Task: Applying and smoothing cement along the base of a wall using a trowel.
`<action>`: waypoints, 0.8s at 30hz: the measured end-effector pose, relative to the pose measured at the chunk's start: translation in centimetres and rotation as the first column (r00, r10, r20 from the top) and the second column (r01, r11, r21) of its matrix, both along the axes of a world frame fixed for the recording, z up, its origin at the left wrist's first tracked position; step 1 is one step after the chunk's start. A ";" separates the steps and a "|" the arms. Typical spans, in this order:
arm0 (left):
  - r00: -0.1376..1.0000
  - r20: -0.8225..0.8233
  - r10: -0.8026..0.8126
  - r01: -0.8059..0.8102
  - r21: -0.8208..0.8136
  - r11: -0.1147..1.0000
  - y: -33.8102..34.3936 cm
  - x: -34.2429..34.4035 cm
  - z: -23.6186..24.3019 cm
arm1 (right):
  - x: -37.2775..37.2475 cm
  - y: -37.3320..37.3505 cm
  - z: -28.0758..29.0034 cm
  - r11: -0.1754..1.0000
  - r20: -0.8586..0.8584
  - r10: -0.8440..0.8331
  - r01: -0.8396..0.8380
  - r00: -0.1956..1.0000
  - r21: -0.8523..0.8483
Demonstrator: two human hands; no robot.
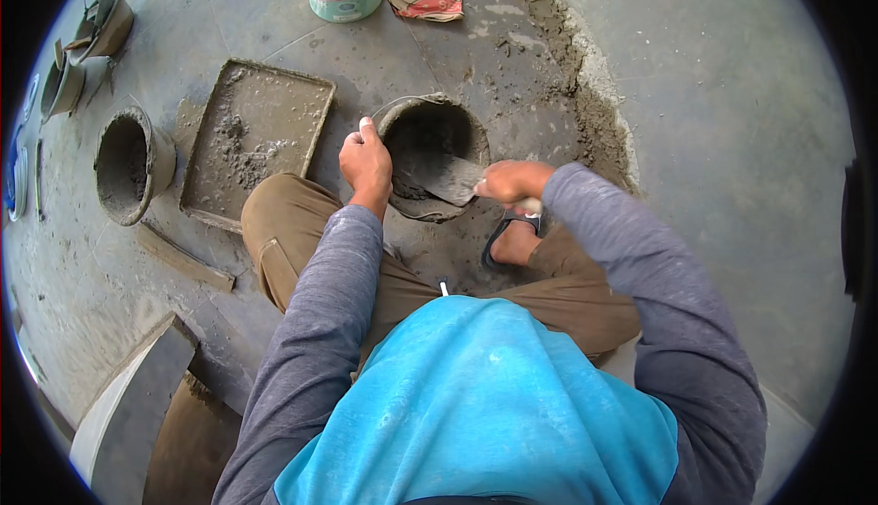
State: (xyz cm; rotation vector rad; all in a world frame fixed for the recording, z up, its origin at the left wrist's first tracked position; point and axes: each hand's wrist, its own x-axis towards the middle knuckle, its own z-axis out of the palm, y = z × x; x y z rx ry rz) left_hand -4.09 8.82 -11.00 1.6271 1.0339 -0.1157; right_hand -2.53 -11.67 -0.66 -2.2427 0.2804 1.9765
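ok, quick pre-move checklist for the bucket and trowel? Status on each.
1. Left hand at the rim of the bucket: ok.
2. Right hand on the handle end of the trowel: ok.
3. Trowel blade within the bucket's mouth: ok.
4. Amount of mix in the bucket: cannot tell, the inside is dark.
5. Mortar tray apart from the bucket: ok, floor shows between them.
6. Closed footwear: not ok, the foot beside the bucket is in an open sandal.
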 end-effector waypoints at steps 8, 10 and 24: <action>0.983 -0.154 0.102 -0.078 0.154 0.985 2.3 -2.4 -0.2 | 4.3 -2.1 11.4 0.760 0.617 0.553 -0.642 0.560 -0.098; 0.978 -0.142 0.150 -0.126 0.164 0.978 2.1 -3.4 -0.8 | 6.1 0.4 9.5 0.811 0.789 0.297 -0.579 0.539 0.090; 0.950 -0.112 0.292 -0.282 0.095 0.955 -1.5 -8.7 2.2 | 13.6 24.7 -14.2 0.697 0.873 0.291 -0.712 0.391 0.086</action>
